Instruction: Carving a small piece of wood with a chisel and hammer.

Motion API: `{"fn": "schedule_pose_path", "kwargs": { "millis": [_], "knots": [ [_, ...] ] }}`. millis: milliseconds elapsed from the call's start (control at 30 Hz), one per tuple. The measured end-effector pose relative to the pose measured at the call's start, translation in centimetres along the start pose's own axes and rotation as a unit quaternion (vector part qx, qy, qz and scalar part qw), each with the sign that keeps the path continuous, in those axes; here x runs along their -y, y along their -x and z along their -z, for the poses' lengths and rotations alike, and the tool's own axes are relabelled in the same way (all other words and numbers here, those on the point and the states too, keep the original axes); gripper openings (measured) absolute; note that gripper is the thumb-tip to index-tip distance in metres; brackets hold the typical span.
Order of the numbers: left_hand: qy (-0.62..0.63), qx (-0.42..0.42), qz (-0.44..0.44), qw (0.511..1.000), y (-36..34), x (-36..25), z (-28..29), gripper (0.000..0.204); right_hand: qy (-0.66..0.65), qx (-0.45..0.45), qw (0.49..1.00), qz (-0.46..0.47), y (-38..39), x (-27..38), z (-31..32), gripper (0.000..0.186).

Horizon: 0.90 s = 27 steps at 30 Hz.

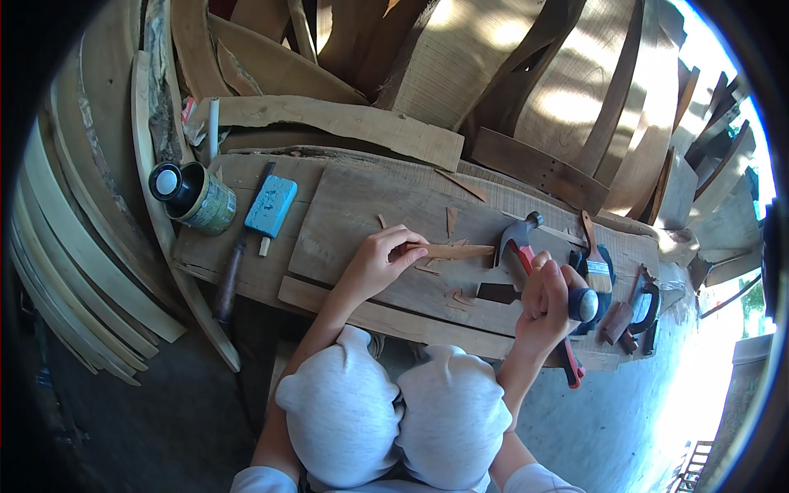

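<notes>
My left hand [388, 256] pinches a thin, light brown wood strip [460, 251] over the bench board [337, 214], among small shavings [460, 296]. My right hand [546, 300] is closed round a chisel, its capped handle end [583, 305] pointing right and its dark, wide blade [495, 291] low over the board, to the right of and below the strip. A claw hammer [522, 232] with red and black handle lies just beyond, partly behind my right hand. A paintbrush [598, 271] and a metal tool with a black handle [637, 306] lie to the right.
A blue block [271, 205], a long tool with a wooden handle [228, 279] and an open can [209, 200] sit at the bench's left. Curved planks [99, 271] are stacked at the left, large boards [575, 99] behind. Two rounded grey cloth shapes [337, 411] fill the lower middle.
</notes>
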<state>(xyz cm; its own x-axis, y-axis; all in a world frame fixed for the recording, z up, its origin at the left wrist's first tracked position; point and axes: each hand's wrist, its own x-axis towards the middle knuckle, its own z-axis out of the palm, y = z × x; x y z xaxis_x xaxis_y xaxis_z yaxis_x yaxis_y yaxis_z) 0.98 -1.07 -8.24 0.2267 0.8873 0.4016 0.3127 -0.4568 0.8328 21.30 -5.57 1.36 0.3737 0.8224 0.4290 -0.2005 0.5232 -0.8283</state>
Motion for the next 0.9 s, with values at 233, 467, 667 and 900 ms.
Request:
{"fn": "schedule_pose_path", "kwargs": {
  "millis": [233, 467, 667, 900],
  "knots": [
    [0.023, -0.007, -0.004, 1.0, -0.2, 0.5, -0.1, 0.011, 0.003, 0.078, 0.997, 0.001, -0.3, -0.2, 0.3, 0.036],
    [0.038, 0.006, 0.006, 0.999, 0.0, 0.1, -0.1, 0.012, 0.036, 0.143, 0.989, 0.008, -0.4, 0.4, 0.3, 0.036],
    [0.029, 0.018, 0.012, 0.999, 0.0, 0.0, 0.3, 0.013, -0.019, 0.135, 0.991, -0.006, -0.6, 0.3, 0.9, 0.035],
    [0.052, 0.008, 0.006, 0.999, 0.0, 0.1, 0.3, 0.011, 0.041, 0.229, 0.972, 0.042, 0.7, 0.9, 0.5, 0.032]
  ]
}}
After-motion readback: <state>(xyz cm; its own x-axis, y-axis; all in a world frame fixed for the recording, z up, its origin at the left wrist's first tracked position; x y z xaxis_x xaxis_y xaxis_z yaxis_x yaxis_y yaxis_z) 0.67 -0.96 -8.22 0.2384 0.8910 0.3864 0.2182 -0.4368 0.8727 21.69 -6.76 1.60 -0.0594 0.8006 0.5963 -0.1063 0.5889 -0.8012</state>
